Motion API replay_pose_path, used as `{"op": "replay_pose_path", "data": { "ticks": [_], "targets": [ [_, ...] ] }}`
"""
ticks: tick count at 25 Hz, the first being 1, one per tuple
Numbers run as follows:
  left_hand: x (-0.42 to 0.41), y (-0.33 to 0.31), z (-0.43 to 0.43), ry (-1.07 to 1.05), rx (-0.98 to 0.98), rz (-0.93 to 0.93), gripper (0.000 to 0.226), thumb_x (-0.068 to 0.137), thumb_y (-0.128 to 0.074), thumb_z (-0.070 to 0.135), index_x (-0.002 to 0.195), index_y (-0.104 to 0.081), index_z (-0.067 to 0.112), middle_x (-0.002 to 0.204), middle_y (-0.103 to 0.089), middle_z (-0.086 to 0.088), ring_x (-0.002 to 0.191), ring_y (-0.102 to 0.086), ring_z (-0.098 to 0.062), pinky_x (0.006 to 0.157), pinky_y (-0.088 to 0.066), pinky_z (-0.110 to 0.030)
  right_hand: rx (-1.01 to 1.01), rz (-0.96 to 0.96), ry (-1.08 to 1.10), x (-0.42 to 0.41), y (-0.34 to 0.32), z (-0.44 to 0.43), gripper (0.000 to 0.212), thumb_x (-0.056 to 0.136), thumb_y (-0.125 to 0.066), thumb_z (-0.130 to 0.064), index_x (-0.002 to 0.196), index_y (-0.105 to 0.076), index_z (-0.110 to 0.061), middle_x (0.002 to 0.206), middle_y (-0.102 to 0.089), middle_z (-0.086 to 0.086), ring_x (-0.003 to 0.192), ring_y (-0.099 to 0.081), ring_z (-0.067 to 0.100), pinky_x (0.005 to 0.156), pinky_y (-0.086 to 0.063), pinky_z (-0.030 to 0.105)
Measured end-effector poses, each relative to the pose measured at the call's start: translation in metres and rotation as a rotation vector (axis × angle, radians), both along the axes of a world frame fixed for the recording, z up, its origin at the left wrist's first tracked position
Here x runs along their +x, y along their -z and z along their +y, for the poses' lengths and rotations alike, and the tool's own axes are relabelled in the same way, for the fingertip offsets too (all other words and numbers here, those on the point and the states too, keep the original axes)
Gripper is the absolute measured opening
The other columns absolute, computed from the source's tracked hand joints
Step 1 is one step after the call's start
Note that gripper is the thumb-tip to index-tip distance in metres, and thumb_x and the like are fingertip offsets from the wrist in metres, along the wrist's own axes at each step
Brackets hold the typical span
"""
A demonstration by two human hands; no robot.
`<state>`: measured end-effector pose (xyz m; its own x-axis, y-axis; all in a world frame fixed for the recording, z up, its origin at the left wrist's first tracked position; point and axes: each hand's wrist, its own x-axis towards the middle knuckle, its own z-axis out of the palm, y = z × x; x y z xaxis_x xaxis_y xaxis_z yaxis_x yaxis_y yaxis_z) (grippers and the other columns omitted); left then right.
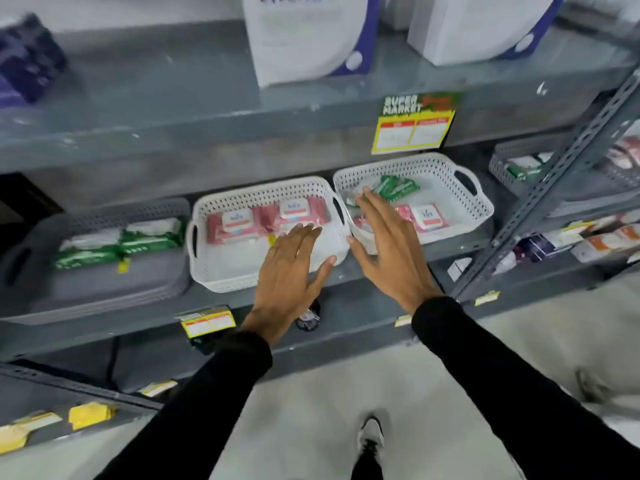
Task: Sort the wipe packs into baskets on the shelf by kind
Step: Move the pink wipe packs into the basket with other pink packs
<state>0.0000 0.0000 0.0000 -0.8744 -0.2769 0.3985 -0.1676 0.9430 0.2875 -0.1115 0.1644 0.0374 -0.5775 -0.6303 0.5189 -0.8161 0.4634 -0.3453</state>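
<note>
Pink wipe packs (266, 218) with white flip lids lie side by side just beyond the left hand's (292, 268) spread, empty fingers, in the middle white perforated basket (221, 268). Under the right hand (388, 244) — fingers flat and apart, holding nothing — the right white basket (481, 202) holds another pink pack (424, 218) and green packs (396, 187) past the fingertips. More green packs (121, 242) fill a grey basket (104, 285) far left.

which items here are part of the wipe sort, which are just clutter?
Job:
- grey basket with green packs
- middle white basket with pink packs
- right white basket, mixed: green pack, pink pack
- left hand, right hand, both empty

Clutter:
- white boxes above
- supermarket price tag
- far-right basket
</note>
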Motion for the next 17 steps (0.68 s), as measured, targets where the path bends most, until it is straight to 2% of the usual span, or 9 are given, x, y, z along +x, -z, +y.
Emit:
{"op": "replay_pose_path", "data": {
  "ticks": [5, 8, 10, 12, 14, 17],
  "targets": [
    [-0.067, 0.060, 0.009, 0.011, -0.017, -0.098, 0.061, 0.096, -0.044, 0.057, 0.138, -0.051, 0.012, 0.136, -0.060, -0.011, 0.129, -0.053, -0.029, 0.111, -0.041, -0.044, 0.114, -0.240, 0.051, -0.106, 0.045, 0.040, 0.073, 0.088, -0.067, -0.023, 0.152, -0.033, -0.015, 0.151, -0.048, 0.010, 0.137, -0.045, 0.024, 0.114, -0.035, 0.036],
    [-0.097, 0.076, 0.013, -0.041, -0.030, -0.135, 0.064, 0.092, -0.047, 0.058, 0.135, -0.054, 0.011, 0.130, -0.064, -0.012, 0.120, -0.058, -0.031, 0.103, -0.046, -0.041, 0.270, -0.388, 0.040, -0.173, 0.048, 0.058, 0.085, 0.080, -0.078, -0.026, 0.152, -0.033, -0.026, 0.150, -0.049, 0.010, 0.134, -0.047, 0.026, 0.112, -0.039, 0.044],
    [-0.109, 0.085, 0.015, -0.110, -0.088, -0.163, 0.058, 0.093, -0.049, 0.056, 0.129, -0.060, 0.012, 0.121, -0.070, -0.011, 0.111, -0.065, -0.030, 0.091, -0.053, -0.039, 0.413, -0.454, -0.020, -0.215, 0.045, 0.068, 0.091, 0.073, -0.084, -0.034, 0.150, -0.036, -0.032, 0.152, -0.047, 0.005, 0.137, -0.045, 0.023, 0.113, -0.038, 0.041],
    [-0.112, 0.093, 0.021, -0.158, -0.167, -0.137, 0.042, 0.095, -0.052, 0.048, 0.118, -0.067, 0.015, 0.105, -0.075, -0.006, 0.094, -0.071, -0.028, 0.073, -0.056, -0.036, 0.538, -0.473, -0.093, -0.242, 0.044, 0.073, 0.092, 0.068, -0.087, -0.043, 0.148, -0.041, -0.033, 0.150, -0.050, 0.001, 0.135, -0.048, 0.020, 0.111, -0.039, 0.038],
    [-0.112, 0.093, 0.026, -0.198, -0.211, -0.118, 0.029, 0.096, -0.054, 0.040, 0.106, -0.070, 0.019, 0.090, -0.076, -0.001, 0.078, -0.071, -0.026, 0.060, -0.054, -0.033, 0.620, -0.415, -0.135, -0.259, 0.049, 0.071, 0.089, 0.067, -0.086, -0.048, 0.145, -0.046, -0.035, 0.145, -0.056, -0.001, 0.129, -0.054, 0.021, 0.106, -0.044, 0.040],
    [-0.114, 0.090, 0.028, -0.236, -0.247, -0.153, 0.022, 0.096, -0.054, 0.038, 0.098, -0.070, 0.023, 0.080, -0.073, 0.003, 0.069, -0.069, -0.023, 0.052, -0.049, -0.030, 0.642, -0.345, -0.177, -0.270, 0.055, 0.064, 0.083, 0.065, -0.086, -0.050, 0.139, -0.053, -0.036, 0.133, -0.064, -0.002, 0.118, -0.059, 0.022, 0.095, -0.049, 0.040]
  ]
}}
